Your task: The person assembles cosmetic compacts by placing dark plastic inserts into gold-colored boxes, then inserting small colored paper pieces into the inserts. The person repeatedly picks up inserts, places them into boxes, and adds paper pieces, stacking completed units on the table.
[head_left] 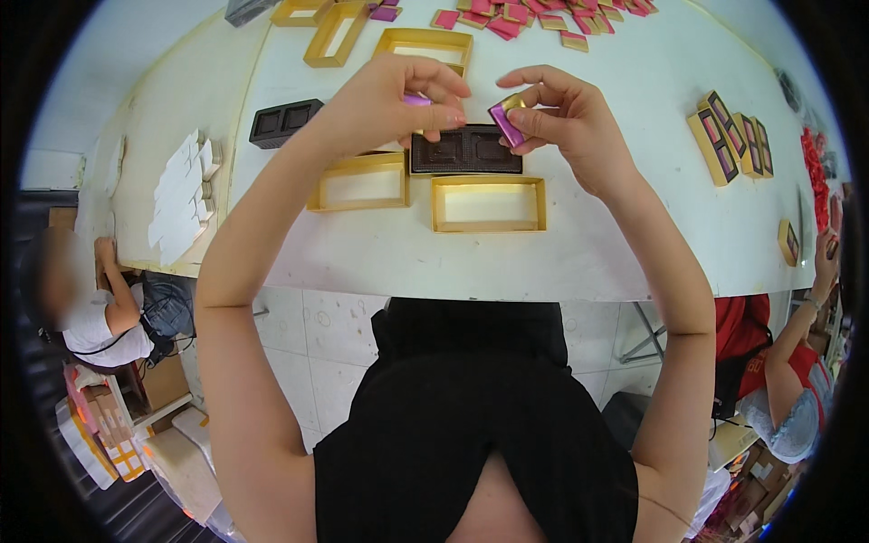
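My right hand [568,127] pinches a small square piece wrapped in shiny purple and gold [510,129] between thumb and fingers. Opposite it, my left hand [398,104] is closed on a similar purple piece [416,100], mostly hidden by the fingers. Both hands hover over a black plastic tray [494,149] with square compartments. Just nearer to me lies a shallow gold box [489,206], with another gold box [362,188] to its left, partly under the black tray's corner.
A second black tray [288,122] sits beside my left forearm. Farther back are more gold boxes [337,34] and a heap of pink and gold squares [543,16]. White folded pieces [187,199] lie left, filled boxes [733,136] right. People work at both sides.
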A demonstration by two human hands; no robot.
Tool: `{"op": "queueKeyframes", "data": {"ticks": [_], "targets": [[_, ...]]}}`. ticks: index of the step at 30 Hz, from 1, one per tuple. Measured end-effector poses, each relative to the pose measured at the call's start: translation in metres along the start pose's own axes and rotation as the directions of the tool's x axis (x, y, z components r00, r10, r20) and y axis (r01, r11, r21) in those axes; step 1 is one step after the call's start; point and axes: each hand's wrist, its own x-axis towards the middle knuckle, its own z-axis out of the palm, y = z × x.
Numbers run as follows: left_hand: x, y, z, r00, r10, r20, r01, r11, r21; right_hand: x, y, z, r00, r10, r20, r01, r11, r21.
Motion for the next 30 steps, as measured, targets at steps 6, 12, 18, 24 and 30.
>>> {"op": "queueKeyframes", "data": {"ticks": [6, 12, 18, 24, 30], "targets": [[-0.010, -0.004, 0.005, 0.991, 0.136, 0.003, -0.136, 0.983, 0.125, 0.012, 0.016, -0.003, 0.990, -0.138, 0.038, 0.143, 0.942, -0.305], [-0.013, -0.026, -0.008, 0.970, 0.209, 0.122, -0.184, 0.965, -0.189, 0.012, 0.018, 0.011, 0.930, -0.258, 0.262, 0.367, 0.600, -0.711], [-0.025, -0.028, -0.006, 0.998, 0.058, 0.008, -0.053, 0.959, -0.279, -0.023, 0.023, 0.007, 0.819, -0.373, 0.436, 0.536, 0.226, -0.813], [-0.027, -0.035, -0.012, 0.999, -0.016, -0.029, 0.004, 0.933, -0.360, -0.022, 0.037, -0.012, 0.807, -0.337, 0.486, 0.587, 0.354, -0.728], [-0.043, -0.027, -0.004, 0.987, -0.158, -0.016, 0.131, 0.868, -0.479, 0.075, 0.054, -0.125, 0.823, -0.566, -0.034, 0.177, 0.314, -0.933]]}}
